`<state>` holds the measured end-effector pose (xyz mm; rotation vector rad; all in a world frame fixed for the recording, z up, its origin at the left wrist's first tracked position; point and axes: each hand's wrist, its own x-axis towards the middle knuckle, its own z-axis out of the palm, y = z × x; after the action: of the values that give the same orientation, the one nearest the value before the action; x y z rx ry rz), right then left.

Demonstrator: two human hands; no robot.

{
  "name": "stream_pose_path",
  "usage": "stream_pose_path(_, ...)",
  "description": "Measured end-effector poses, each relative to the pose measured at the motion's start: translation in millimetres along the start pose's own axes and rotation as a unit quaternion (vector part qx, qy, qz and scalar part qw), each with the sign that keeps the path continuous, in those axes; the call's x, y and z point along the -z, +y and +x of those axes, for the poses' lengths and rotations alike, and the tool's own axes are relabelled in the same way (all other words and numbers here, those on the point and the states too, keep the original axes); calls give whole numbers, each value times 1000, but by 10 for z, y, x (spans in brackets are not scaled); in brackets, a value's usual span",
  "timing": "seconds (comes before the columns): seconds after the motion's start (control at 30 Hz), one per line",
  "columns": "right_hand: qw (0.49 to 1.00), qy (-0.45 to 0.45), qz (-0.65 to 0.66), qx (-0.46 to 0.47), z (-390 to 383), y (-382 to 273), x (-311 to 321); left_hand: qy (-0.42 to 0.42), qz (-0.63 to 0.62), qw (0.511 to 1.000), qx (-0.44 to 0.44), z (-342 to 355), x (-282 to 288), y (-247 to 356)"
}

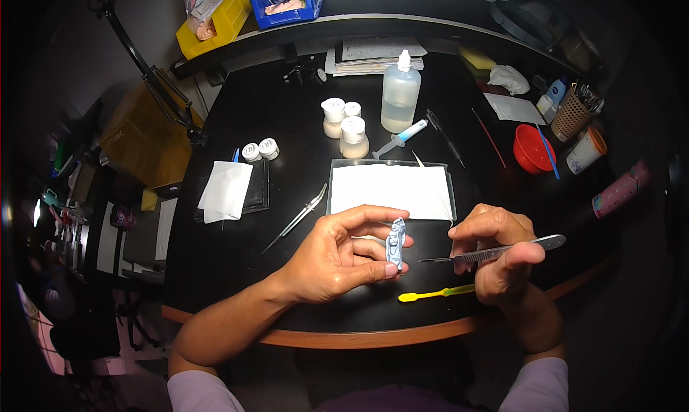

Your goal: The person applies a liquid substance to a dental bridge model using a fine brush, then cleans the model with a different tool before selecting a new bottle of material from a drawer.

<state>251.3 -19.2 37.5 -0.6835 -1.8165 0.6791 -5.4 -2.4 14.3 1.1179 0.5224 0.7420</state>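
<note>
My left hand [337,261] grips a small grey-blue dental cast [395,245], held upright between its fingers and thumb. To its right, my right hand [495,258] holds a metal scalpel [527,245], its thin blade pointing left toward the cast, a short gap from it. Beneath my hands on the black desk lies a yellow toothbrush-shaped tool [423,296], partly hidden by my right hand. Just beyond them is a tray with white paper [380,189], a thin pointed tool across its right part. Metal tweezers [294,218] lie to the left of my left hand.
Several white-lidded jars [353,139], a large liquid bottle [399,100] and a syringe [402,138] stand or lie behind the tray. A red bowl [531,150], cups and pens are at right. Papers [222,189], small jars and a lamp arm are left. Bins sit on the back shelf [341,28].
</note>
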Motion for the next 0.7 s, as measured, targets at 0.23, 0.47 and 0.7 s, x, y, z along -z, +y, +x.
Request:
stream_pose_path(0.23, 999, 1, -18, 28, 18, 20, -148, -3, 31, 1000, 2, 36, -13, -6)
stream_pose_path(0.47, 999, -32, 39, 9, -13, 76, -122, 6, 30, 1000, -7, 14, 3, -30)
stream_pose_path(0.7, 995, -88, 1, -51, 79, 23, -100, 27, 35, 999, -32, 27, 6, -26)
